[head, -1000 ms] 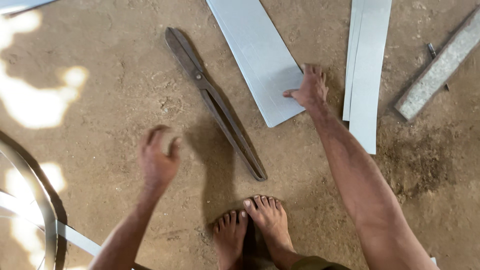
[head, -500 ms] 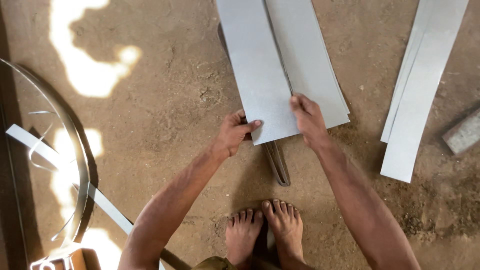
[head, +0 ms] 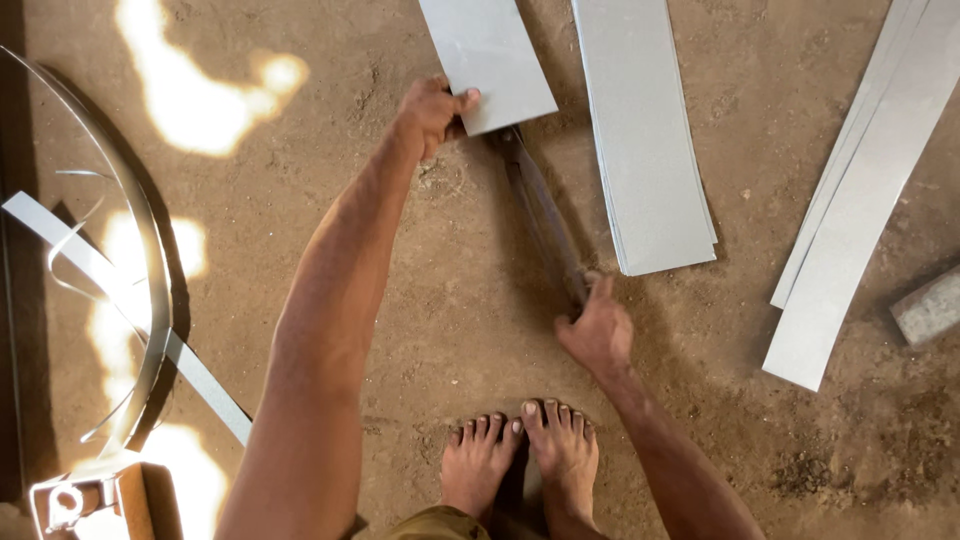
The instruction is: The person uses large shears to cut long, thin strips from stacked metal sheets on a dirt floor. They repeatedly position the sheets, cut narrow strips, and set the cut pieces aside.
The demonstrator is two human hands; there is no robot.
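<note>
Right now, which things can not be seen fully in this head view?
- Metal sheet in the left hand: its far end is cut by the top edge.
- Long shears: the tip is hidden under that sheet, the near handle end under the right hand.
- Grey block: cut by the right edge.
- Curved metal band: partly washed out by sun glare.

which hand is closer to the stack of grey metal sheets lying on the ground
Right. The right hand grips the shears' handle just beside the stack's near corner; the left hand holds a separate sheet farther away.

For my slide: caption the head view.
Left hand grips a grey metal sheet; right hand holds long shears.
</note>
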